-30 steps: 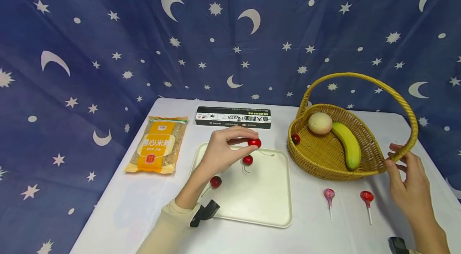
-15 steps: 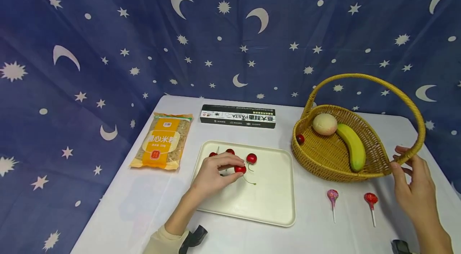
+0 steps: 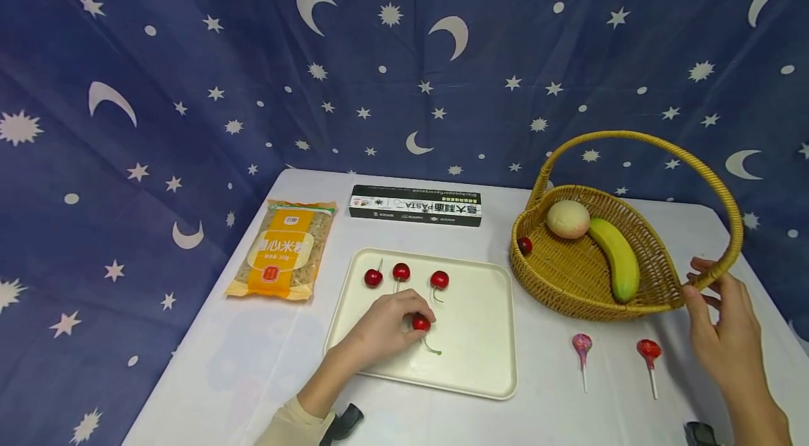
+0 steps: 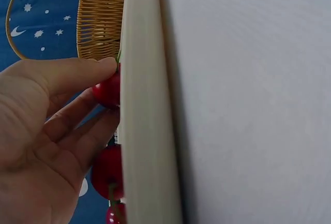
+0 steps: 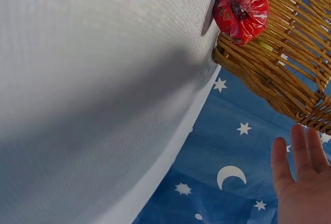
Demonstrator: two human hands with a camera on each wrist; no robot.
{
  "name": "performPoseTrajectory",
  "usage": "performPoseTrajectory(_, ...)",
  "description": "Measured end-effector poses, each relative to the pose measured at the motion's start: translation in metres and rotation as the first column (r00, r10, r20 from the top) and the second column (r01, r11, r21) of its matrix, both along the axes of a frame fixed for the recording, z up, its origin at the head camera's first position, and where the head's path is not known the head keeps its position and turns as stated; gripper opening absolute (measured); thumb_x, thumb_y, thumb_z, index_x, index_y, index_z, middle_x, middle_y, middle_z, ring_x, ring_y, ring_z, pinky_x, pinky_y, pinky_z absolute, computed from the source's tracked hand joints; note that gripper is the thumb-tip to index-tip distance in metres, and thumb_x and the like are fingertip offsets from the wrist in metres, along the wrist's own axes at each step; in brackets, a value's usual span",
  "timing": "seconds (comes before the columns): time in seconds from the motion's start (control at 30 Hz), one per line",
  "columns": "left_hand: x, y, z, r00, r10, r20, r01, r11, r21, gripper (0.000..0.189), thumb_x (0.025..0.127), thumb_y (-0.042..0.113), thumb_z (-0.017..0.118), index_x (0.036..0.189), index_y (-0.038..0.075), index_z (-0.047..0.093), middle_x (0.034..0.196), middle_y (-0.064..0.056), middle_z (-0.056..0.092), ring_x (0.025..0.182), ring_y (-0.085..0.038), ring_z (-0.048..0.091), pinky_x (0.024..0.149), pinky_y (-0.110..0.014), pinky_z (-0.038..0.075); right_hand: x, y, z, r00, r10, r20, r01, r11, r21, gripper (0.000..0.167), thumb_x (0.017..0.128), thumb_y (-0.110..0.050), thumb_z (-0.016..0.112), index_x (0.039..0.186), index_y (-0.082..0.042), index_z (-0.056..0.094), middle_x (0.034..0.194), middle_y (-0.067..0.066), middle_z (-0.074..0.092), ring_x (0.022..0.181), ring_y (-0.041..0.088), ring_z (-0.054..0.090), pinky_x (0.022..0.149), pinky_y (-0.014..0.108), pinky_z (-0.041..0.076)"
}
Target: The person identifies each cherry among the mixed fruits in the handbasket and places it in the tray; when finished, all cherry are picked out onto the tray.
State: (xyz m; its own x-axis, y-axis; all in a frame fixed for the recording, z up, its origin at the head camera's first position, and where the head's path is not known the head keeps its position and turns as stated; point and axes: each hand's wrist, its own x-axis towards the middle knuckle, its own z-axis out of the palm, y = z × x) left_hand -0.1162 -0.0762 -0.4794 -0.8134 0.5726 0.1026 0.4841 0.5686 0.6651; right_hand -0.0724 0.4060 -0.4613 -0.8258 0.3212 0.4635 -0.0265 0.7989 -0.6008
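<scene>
My left hand (image 3: 388, 326) pinches a red cherry (image 3: 421, 322) between thumb and fingers, low over the cream tray (image 3: 468, 369); its green stem trails to the right. In the left wrist view, the tray's edge partly hides the pinched cherry (image 4: 107, 90). Behind the hand, a dark red cherry (image 3: 373, 278), a middle cherry (image 3: 401, 272) and a right-hand cherry (image 3: 439, 280) lie on the tray. My right hand (image 3: 727, 333) holds the wicker basket (image 3: 569, 298) where its handle meets the rim at the right end; the right wrist view shows the fingertips (image 5: 298, 131) at the wicker.
Inside the basket are a round pale fruit (image 3: 568, 219), a banana (image 3: 616, 260) and a cherry (image 3: 524, 245). A purple lollipop (image 3: 582, 344) and a red lollipop (image 3: 648, 349) lie in front. Left of the tray is a noodle bag (image 3: 281, 249); a pasta box (image 3: 414, 205) lies behind it.
My left hand has come down toward the front of the tray with the cherry still pinched, uncovering the cherries behind. The right hand keeps its place at the basket.
</scene>
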Motion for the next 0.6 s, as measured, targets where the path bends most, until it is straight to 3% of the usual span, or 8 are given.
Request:
performPoseTrajectory(0.2,0.003,-0.001,0.008,1.000,-0.010,-0.024,0.009,1.000,-0.017,0.019,0.091,0.009,0.083,0.108,0.016,0.078,0.124,0.002,0.076,0.117,-0.015,0.071,0.107,-0.032,0.057,-0.001,0.000,0.000,1.000,-0.001,0.001,0.001,1.000,0.002,0.048,0.111,-0.014,0.054,0.158,-0.011,0.045,0.152,0.018,0.053,0.128,-0.028,0.029,0.106,-0.006,0.025)
performPoseTrajectory(0.3,0.001,0.002,0.016,0.999,-0.005,-0.038,0.006,1.000,0.029,0.025,0.090,0.009,0.084,0.114,0.015,0.077,0.130,0.000,0.075,0.123,-0.017,0.071,0.109,-0.036,0.057,-0.001,0.000,0.000,1.000,0.002,0.000,-0.002,1.000,0.002,0.048,0.111,-0.014,0.055,0.158,-0.011,0.046,0.151,0.018,0.053,0.126,-0.029,0.029,0.105,-0.007,0.025)
performPoseTrajectory(0.43,-0.012,0.017,0.031,0.999,-0.030,-0.044,0.036,0.991,0.132,0.033,0.089,0.007,0.084,0.121,0.013,0.076,0.132,-0.001,0.075,0.123,-0.020,0.072,0.106,-0.036,0.059,-0.001,0.000,0.001,1.000,-0.006,0.007,0.006,1.000,0.000,0.049,0.111,-0.013,0.055,0.159,-0.013,0.045,0.153,0.017,0.053,0.126,-0.029,0.029,0.106,-0.006,0.025)
performPoseTrajectory(0.6,-0.037,0.058,0.053,0.995,-0.098,-0.010,0.098,0.974,0.205,0.037,0.092,0.009,0.082,0.128,0.013,0.074,0.136,-0.002,0.074,0.127,-0.019,0.070,0.109,-0.027,0.056,-0.001,0.001,0.000,1.000,-0.012,0.010,0.012,1.000,-0.016,0.048,0.111,-0.013,0.055,0.158,-0.014,0.046,0.155,0.007,0.052,0.127,-0.028,0.031,0.106,-0.006,0.026)
